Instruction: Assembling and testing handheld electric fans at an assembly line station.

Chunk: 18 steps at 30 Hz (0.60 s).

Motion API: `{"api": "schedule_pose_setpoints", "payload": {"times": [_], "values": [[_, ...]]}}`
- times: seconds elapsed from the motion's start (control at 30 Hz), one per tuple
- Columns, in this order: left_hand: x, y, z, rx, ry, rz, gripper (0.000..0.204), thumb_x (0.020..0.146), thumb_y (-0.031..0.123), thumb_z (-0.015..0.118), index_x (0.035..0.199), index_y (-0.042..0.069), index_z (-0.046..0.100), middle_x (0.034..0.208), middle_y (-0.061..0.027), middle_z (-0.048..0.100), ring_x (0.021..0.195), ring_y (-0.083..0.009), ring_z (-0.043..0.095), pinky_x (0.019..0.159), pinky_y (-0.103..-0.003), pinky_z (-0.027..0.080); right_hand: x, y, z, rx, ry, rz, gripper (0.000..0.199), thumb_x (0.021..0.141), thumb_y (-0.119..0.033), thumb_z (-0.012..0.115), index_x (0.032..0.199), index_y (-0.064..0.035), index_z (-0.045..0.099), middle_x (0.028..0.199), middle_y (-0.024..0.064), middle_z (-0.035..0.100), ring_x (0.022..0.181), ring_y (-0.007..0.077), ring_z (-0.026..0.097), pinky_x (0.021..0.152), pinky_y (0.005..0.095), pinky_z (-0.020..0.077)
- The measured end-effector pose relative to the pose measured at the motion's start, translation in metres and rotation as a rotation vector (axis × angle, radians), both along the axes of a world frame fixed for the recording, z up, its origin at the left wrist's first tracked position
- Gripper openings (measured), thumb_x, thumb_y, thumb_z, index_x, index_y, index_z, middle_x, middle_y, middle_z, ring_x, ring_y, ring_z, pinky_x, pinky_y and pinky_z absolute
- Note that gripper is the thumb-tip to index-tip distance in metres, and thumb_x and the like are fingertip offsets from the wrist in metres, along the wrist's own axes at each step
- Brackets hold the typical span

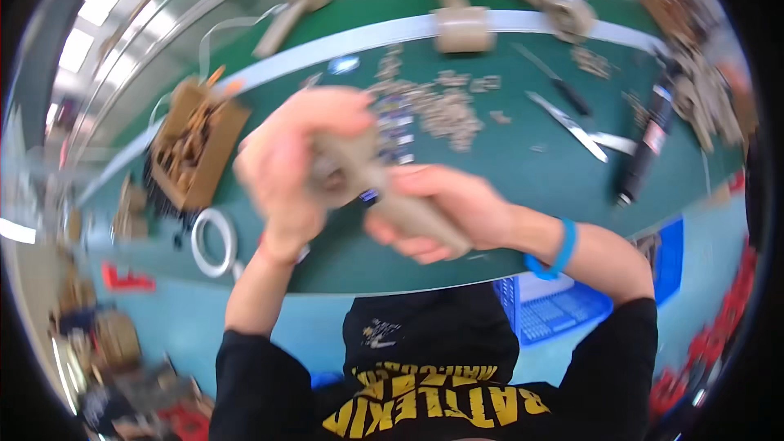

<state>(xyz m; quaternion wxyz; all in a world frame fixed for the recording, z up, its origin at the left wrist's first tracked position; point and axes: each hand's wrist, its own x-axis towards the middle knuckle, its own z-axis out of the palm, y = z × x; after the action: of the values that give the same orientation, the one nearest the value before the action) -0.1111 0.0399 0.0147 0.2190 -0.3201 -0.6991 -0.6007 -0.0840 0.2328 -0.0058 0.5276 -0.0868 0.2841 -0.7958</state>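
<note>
Both hands hold a beige hair dryer above the near middle of the green table, slightly smeared by motion. My left hand is closed round its wide head. My right hand wraps the handle, fingers curled underneath. A small dark blue piece shows where head and handle meet. Beyond the hands lie many small beige parts in a loose heap. Beside them is a group of small dark, shiny pieces.
Left stands a cardboard box of brown parts, near a white ring. At right lie tweezers, a screwdriver and a black electric screwdriver. More beige housings stand behind. A blue basket sits below the table edge.
</note>
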Motion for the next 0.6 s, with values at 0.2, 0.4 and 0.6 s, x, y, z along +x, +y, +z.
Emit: {"api": "schedule_pose_setpoints", "payload": {"times": [0.2, 0.4, 0.6], "values": [[0.013, -0.023, -0.004, 0.125, -0.26, -0.055, 0.044, 0.1, 0.026, 0.034, 0.092, -0.004, 0.065, 0.093, -0.0137, 0.069, 0.082, -0.0155, 0.064, 0.077, -0.029, 0.05, 0.002, -0.021, -0.006, 0.02, -0.05, 0.027, 0.054, 0.096, -0.043, 0.039, 0.128, 0.0005, 0.041, 0.086, 0.0107, 0.05, 0.05, 0.0105, 0.041, 0.038, 0.0235, 0.033], [0.011, -0.016, 0.002, 0.038, -0.331, -0.132, 0.051, 0.1, 0.04, 0.031, 0.1, -0.003, 0.059, 0.093, -0.0163, 0.066, 0.095, -0.0243, 0.062, 0.08, -0.034, 0.05, -0.002, -0.018, 0.001, -0.021, -0.035, 0.023, 0.065, 0.098, -0.053, 0.034, 0.128, 0.0038, 0.042, 0.08, 0.0096, 0.051, 0.049, 0.0119, 0.044, 0.039, 0.0246, 0.0386], [0.012, -0.008, 0.004, -0.114, -0.102, 0.018, 0.038, 0.095, 0.031, 0.042, 0.111, 0.0, 0.057, 0.086, -0.0089, 0.063, 0.079, -0.013, 0.059, 0.07, -0.027, 0.047, 0.0, -0.016, 0.006, 0.432, 0.412, -0.034, 0.072, 0.093, -0.069, 0.031, 0.107, -0.0011, 0.051, 0.062, 0.0052, 0.049, 0.043, 0.0138, 0.046, 0.037, 0.0276, 0.0398]]}}
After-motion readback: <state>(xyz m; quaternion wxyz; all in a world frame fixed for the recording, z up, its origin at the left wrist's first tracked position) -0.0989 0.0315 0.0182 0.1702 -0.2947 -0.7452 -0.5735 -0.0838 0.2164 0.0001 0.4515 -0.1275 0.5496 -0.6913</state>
